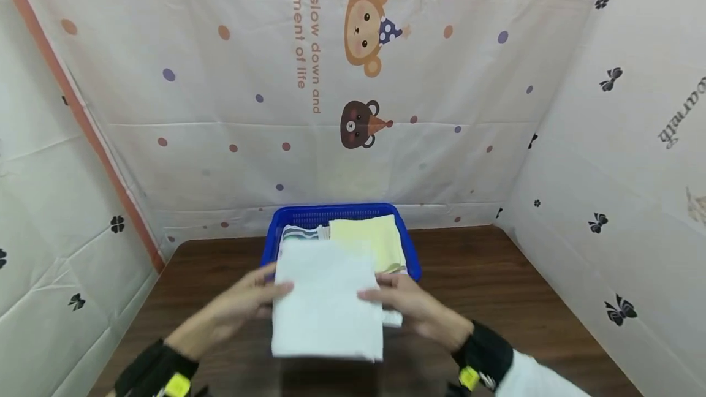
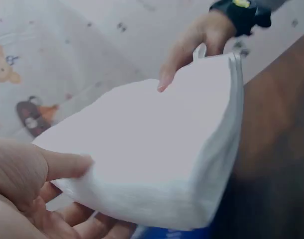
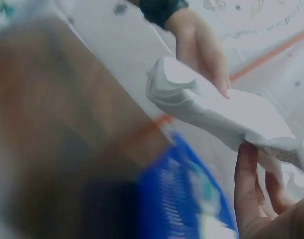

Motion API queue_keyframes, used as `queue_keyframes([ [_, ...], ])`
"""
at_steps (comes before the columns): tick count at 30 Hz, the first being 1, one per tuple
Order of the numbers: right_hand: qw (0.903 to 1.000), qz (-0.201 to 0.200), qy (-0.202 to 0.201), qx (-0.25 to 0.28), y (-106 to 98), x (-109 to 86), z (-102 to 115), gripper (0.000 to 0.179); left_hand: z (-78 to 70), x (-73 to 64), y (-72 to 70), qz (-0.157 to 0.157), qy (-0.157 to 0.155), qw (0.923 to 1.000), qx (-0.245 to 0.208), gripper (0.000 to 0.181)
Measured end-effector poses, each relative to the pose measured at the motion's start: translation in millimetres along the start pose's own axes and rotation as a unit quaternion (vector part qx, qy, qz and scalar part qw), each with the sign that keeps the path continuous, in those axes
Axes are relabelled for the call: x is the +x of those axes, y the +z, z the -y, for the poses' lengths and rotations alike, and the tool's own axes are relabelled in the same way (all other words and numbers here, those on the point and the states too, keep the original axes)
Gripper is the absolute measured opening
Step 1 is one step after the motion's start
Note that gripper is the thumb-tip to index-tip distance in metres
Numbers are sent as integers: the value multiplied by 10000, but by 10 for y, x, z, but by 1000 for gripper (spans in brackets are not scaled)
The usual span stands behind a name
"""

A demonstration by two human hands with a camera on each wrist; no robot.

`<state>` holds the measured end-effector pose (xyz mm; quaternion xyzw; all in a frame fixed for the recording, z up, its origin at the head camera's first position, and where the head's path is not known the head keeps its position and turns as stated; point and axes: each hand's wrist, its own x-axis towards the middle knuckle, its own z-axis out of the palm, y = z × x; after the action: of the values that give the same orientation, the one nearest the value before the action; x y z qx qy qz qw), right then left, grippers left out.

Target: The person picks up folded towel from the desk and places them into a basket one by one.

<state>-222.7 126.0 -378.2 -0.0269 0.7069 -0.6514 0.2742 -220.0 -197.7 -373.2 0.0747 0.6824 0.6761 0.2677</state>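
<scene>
A folded white cloth [image 1: 328, 317], with a small white loop [image 1: 392, 318] sticking out at its right side, is held up in front of the basket and overlaps its near part in the head view. My left hand [image 1: 242, 302] grips the left edge, thumb on top and fingers underneath, as the left wrist view shows. On the opposite edge my right hand [image 1: 413, 304] pinches the cloth between thumb and fingers. In the right wrist view the cloth [image 3: 216, 112] is seen edge-on, its layers sagging a little between the hands.
Behind the cloth a blue plastic basket [image 1: 342, 208] stands at the table's far edge. Inside it lie a folded pale yellow cloth [image 1: 371, 236] and a striped cloth [image 1: 302, 233]. The brown wooden table [image 1: 469, 274] is bordered by printed white curtains [image 1: 231, 90] at the back and sides.
</scene>
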Motion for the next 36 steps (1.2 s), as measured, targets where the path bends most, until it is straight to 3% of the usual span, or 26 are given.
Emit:
queue_keyframes([
  [2,9987,-358,-152,-341,-35,237,217,66,-187,189,-125,-374,19,9988,324,67],
  [5,9954,-731,-262,-565,-85,707,485,59,-397,562,-321,-1025,-133,9900,964,66],
  [7,9935,-813,-303,-733,-87,1019,600,33,-474,814,-442,-1397,-330,9809,1312,63],
  [8,9923,-859,-319,-835,-70,1162,637,20,-495,929,-501,-1545,-465,9765,1430,64],
  [12,9842,-1042,-133,-1429,27,1532,655,37,-457,1288,-600,-2067,-1164,9546,1803,56],
  [13,9815,-1084,-50,-1576,51,1588,642,34,-434,1344,-602,-2159,-1312,9483,1923,56],
  [15,9745,-1184,167,-1901,84,1686,612,26,-385,1425,-587,-2332,-1451,9343,2274,52],
  [18,9573,-1348,472,-2512,95,1816,560,17,-326,1474,-567,-2471,-1255,9172,2863,55],
  [22,9296,-1266,899,-3342,82,1946,484,17,-291,1481,-522,-2181,-1277,9000,3553,66],
  [25,9164,-1066,1059,-3709,73,1979,426,26,-293,1507,-445,-1806,-1625,8650,4391,77],
  [28,9082,-986,1110,-3913,66,1983,380,27,-280,1560,-357,-1593,-1800,8171,5241,87],
  [29,9060,-982,1125,-3960,61,1989,366,27,-268,1579,-330,-1576,-1792,8064,5410,87],
  [31,8997,-1004,1121,-4097,63,1983,358,27,-237,1610,-292,-1626,-1745,7984,5529,85],
  [34,8931,-1047,1087,-4238,90,1992,387,25,-193,1626,-302,-1780,-1571,7992,5521,79],
  [36,8960,-1061,1013,-4192,84,2011,432,27,-192,1611,-354,-1853,-1318,7969,5596,72],
])
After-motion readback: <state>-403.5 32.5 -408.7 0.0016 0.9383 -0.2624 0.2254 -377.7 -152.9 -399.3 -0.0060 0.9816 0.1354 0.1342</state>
